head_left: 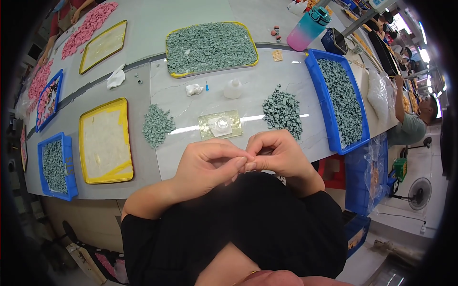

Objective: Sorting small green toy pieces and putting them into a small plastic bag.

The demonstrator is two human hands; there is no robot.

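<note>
- The left hand [210, 164] and the right hand [279, 155] meet just above the near edge of the pale marble-patterned table [191, 157], close in front of the person's black top.
- Both hands are curled nearly closed, fingertips pinched together where they touch; whatever small piece sits between them is hidden by the fingers, so I cannot tell what it is.
- Just beyond the hands lies a small square glossy pad with a clear blob of glue on white paper [220, 125]; a white squeeze bottle [233, 89] stands further back.
- Left of the pad is a loose heap of small light green pieces [157, 125]; right of it is a heap of darker grey-green pieces [283, 112], which look different in finish.
- A long blue plastic bin [317, 78] at the right is filled with grey-green pieces, and a yellow-rimmed tray [169, 50] at the back is full of them too.
- A second yellow-rimmed tray [105, 143] at the left holds nothing but a whitish liner.
- Judging by this, the work is well under way but far from over: two modest heaps on the table, bulk stock waiting, and one tray unfilled.
</note>
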